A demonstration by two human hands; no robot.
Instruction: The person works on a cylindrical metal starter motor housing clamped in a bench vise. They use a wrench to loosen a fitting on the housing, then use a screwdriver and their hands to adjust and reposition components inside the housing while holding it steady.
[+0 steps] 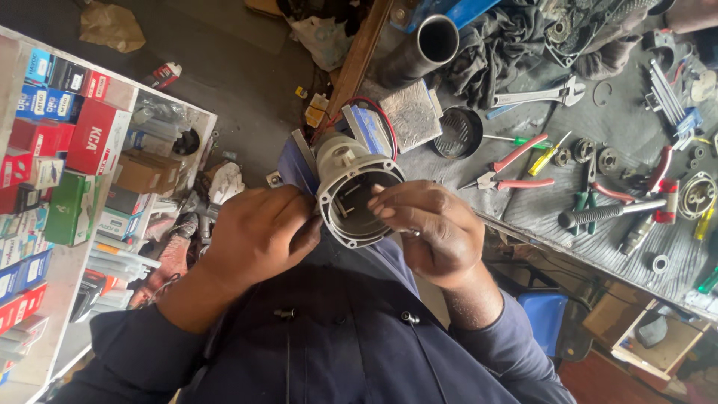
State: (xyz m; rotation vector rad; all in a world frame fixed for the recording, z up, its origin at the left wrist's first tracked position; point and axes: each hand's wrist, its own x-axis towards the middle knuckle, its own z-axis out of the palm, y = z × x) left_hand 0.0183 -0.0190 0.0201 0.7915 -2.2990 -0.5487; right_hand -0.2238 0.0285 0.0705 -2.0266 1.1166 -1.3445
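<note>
The grey motor housing (351, 196) was gripped by the left hand (258, 236) (at nine o'clock); the right hand (434, 228) was pinched at its rim, so steadiness was judged essential next.

floor (224, 52): dark concrete | bench (538, 202): grey (cluttered) | shelf (45, 292): white, daylight

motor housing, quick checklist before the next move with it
1. Left hand steadies the motor housing at its rim: ok.
2. Right hand at the open end, fingers reaching over the rim: ok.
3. Open end faces the camera, inside visible: ok.
4. Red wire behind the housing free of snags: cannot tell.
5. Anything held in the right fingers: cannot tell, too small.
6. Pliers and screwdriver lie on the bench to the right: ok.
</note>
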